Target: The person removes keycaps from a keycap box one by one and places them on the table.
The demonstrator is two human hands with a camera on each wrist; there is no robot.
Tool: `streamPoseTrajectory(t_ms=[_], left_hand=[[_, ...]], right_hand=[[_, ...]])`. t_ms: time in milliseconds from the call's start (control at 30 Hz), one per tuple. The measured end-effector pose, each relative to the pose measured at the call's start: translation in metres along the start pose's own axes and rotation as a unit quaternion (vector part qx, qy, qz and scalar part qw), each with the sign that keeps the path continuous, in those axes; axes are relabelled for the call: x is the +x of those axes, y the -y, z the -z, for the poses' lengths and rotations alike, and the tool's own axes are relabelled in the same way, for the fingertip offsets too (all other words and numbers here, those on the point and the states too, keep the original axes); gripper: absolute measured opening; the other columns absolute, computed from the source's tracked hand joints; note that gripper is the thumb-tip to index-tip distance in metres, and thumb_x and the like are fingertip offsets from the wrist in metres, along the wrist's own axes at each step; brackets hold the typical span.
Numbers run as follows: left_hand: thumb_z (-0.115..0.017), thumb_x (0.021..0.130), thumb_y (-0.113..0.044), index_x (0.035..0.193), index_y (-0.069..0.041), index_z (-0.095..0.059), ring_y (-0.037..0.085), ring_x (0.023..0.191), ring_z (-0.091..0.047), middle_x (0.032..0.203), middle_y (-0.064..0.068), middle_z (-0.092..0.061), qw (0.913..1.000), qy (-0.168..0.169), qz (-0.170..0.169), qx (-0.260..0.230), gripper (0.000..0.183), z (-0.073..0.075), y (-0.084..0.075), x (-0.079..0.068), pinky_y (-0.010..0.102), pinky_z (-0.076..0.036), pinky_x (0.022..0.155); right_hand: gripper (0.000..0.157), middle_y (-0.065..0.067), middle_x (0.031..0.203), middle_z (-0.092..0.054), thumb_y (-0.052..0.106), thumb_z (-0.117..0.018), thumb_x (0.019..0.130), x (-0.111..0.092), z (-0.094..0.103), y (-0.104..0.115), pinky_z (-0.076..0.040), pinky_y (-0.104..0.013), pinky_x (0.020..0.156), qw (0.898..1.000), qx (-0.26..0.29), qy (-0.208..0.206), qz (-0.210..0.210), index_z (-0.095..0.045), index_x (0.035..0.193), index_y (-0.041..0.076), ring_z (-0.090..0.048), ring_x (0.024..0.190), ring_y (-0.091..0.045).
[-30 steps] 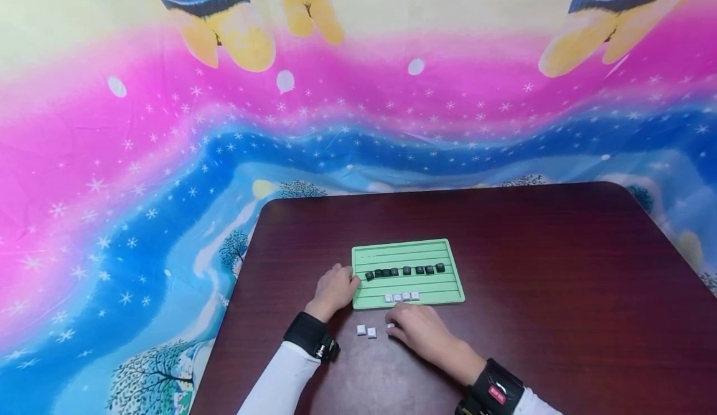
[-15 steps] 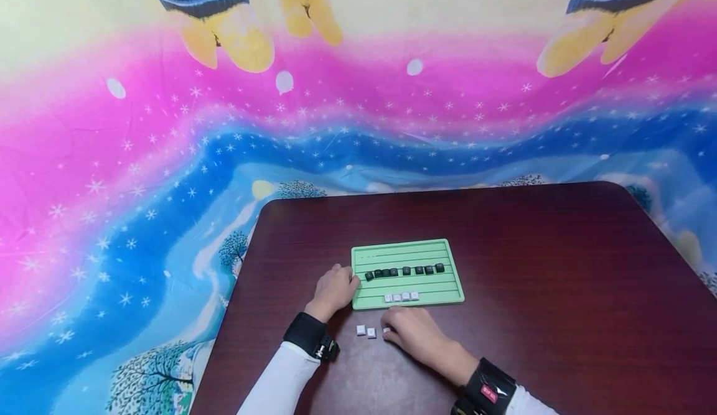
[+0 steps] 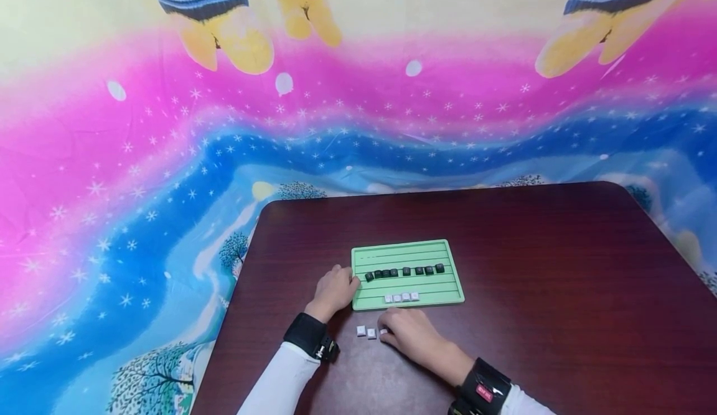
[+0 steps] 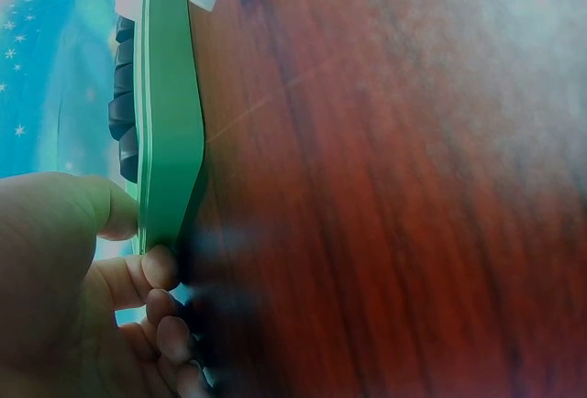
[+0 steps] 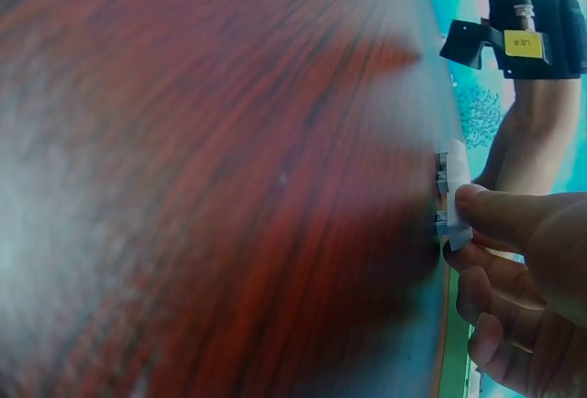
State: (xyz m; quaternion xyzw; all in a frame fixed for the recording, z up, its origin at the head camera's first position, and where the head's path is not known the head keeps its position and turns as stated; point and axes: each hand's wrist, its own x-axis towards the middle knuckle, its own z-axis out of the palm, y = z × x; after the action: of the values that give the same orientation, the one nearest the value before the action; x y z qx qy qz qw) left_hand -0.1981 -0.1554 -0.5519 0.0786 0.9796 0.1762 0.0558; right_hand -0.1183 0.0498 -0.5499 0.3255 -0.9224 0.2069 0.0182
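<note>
A light green ridged tray (image 3: 409, 253) lies on the table. My left hand (image 3: 335, 289) pinches its left edge, thumb above and fingers against the side, as the left wrist view shows. Across the tray runs a row of several black keycaps (image 3: 406, 271), and nearer its front edge sits a short row of several white keycaps (image 3: 398, 298). In front of the tray, my right hand (image 3: 411, 334) pinches a white keycap (image 5: 459, 226) between thumb and index finger, close to the tabletop. Two loose white keycaps (image 3: 366, 333) lie just left of it.
The dark red wooden table (image 3: 549, 278) extends well to the right of the tray and behind it. A printed cloth (image 3: 347, 116) hangs behind the table. Each wrist wears a black strap (image 3: 307, 334) with a camera.
My right hand has slid a little to the left with the white keycap, closer to the two loose ones. The left hand and the tray stay put.
</note>
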Motion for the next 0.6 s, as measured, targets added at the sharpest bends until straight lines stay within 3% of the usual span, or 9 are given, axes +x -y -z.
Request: streamPoseTrajectory(t_ms=[600], left_hand=[[-0.048, 0.100, -0.025, 0.067, -0.015, -0.043, 0.018, 0.059, -0.036, 0.069, 0.003, -0.040, 1.0000, 0.002, 0.006, -0.002, 0.035, 0.0015, -0.0014, -0.0009, 0.029, -0.028, 0.055]], right_hand=[[0.011, 0.011, 0.077, -0.065, 0.028, -0.078, 0.085, 0.0028, -0.0010, 0.0024, -0.044, -0.025, 0.057, 1.000, 0.003, -0.002, 0.005, -0.069, 0.083, 0.022, -0.058, 0.066, -0.004]])
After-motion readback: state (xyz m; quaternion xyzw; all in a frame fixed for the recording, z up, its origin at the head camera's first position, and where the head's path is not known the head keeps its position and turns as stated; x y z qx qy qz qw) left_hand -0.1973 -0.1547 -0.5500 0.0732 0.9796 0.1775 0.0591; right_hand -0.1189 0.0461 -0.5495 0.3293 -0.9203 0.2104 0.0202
